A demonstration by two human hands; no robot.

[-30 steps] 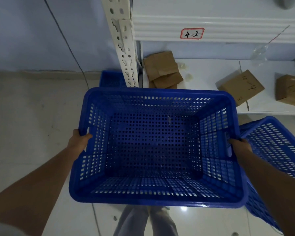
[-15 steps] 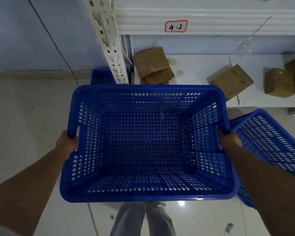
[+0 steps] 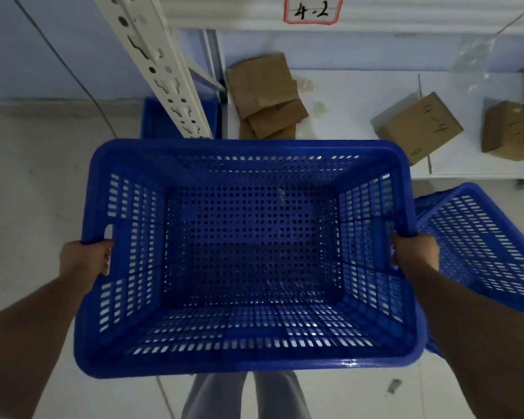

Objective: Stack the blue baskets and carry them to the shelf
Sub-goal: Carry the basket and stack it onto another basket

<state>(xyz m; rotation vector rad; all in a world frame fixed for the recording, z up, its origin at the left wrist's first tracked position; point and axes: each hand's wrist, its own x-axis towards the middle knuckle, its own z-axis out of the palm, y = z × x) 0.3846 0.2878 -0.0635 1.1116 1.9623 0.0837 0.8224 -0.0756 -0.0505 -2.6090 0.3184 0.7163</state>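
I hold a large blue perforated basket (image 3: 248, 252) level in front of me, above my legs; it is empty inside. My left hand (image 3: 84, 258) grips its left wall by the handle slot. My right hand (image 3: 415, 252) grips the right rim. A second blue basket (image 3: 481, 243) leans tilted on the floor at the right, partly behind my right arm. A third blue basket (image 3: 156, 122) lies on the floor behind the shelf post. The white low shelf (image 3: 360, 101) lies just beyond the held basket's far rim.
A perforated white shelf post (image 3: 161, 65) slants down at the upper left. Flattened cardboard (image 3: 266, 95) and two small cardboard boxes (image 3: 421, 125) (image 3: 511, 128) sit on the shelf board. A label reading 4-2 (image 3: 310, 9) marks the upper shelf beam. Pale tiled floor spreads to the left.
I have stepped closer to the shelf with the basket; shelf, post and label have shifted leftwards and loom larger. Both hands keep the same grip.
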